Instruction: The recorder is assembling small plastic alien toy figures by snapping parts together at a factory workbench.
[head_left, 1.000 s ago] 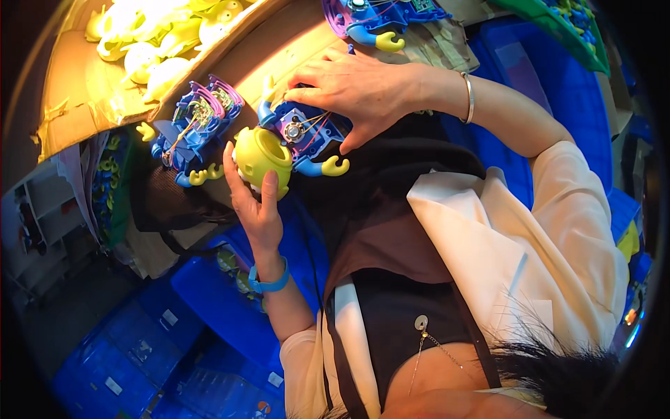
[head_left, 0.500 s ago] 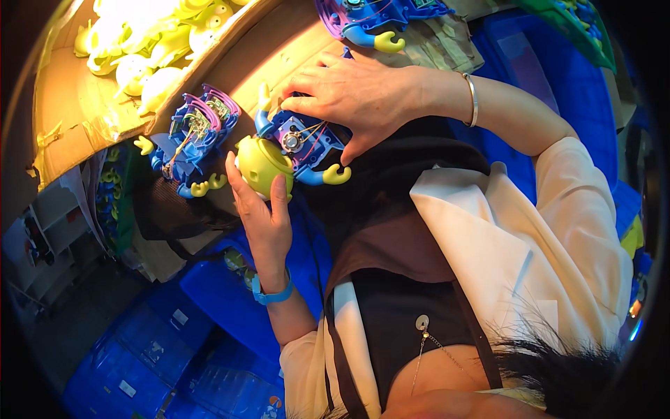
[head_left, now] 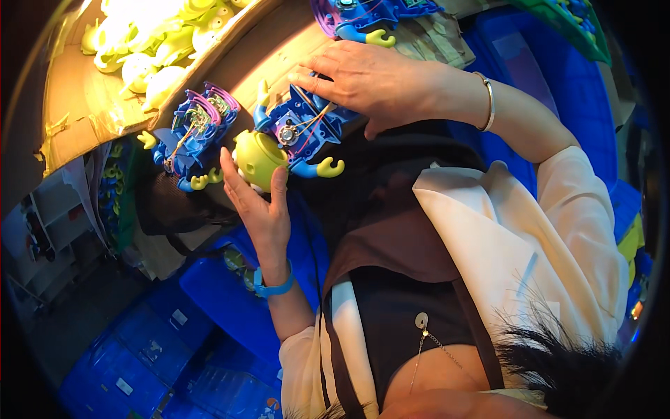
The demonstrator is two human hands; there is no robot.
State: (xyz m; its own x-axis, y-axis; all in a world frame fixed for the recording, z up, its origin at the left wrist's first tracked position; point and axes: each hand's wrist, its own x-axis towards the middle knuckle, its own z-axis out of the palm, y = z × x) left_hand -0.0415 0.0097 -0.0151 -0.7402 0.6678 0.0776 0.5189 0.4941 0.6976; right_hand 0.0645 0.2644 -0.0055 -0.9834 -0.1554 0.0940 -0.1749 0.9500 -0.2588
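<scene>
A toy figure lies in front of me with a round yellow-green head (head_left: 261,159) and an opened blue body (head_left: 296,129). Wires and a round metal part show inside it. My left hand (head_left: 264,216) cups the head, thumb on one side and fingers on the other. Over the body's other end is my right hand (head_left: 370,78), its fingers bent around the blue shell; the palm hides what lies under it. One yellow claw-shaped toy hand (head_left: 330,167) sticks out toward me on a blue arm.
Left of the figure lies another opened blue and purple toy body (head_left: 195,133) with circuit boards. A third toy body (head_left: 363,14) is at the far edge. A cardboard box (head_left: 84,129) holds several yellow-green heads (head_left: 150,52). Blue bins (head_left: 139,342) stand below.
My right hand has shifted slightly right, its thumb drawn back from the near claw. More of the opened body and its wires shows. The left hand stays on the head.
</scene>
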